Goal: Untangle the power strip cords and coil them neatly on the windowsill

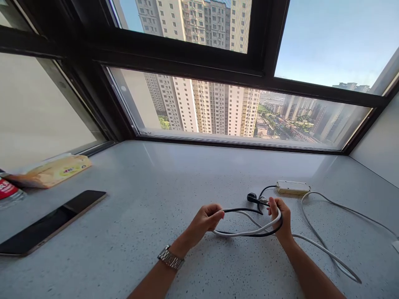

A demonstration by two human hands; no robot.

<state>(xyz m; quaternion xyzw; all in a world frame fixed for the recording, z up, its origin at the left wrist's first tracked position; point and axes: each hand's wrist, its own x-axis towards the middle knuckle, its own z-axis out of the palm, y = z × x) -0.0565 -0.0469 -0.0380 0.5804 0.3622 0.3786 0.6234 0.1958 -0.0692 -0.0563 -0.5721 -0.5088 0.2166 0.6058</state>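
Note:
My left hand (208,217), with a metal watch on its wrist, is closed on the left end of a loop of black and white cable. The right end of the loop passes through my right hand (280,216), whose fingers are closed round it. Between the hands, the white cable (240,234) and the black cable (241,210) run side by side just above the counter. A black plug (252,197) sticks out just left of my right hand. Behind that hand lies a pale rectangular adapter (293,187), joined to the black cable.
White cable (339,205) trails over the right side of the speckled counter (140,249). At the left lie a dark phone (52,222), a yellow tissue pack (56,170) and a bottle with a red label (8,189). Dark-framed windows rise behind.

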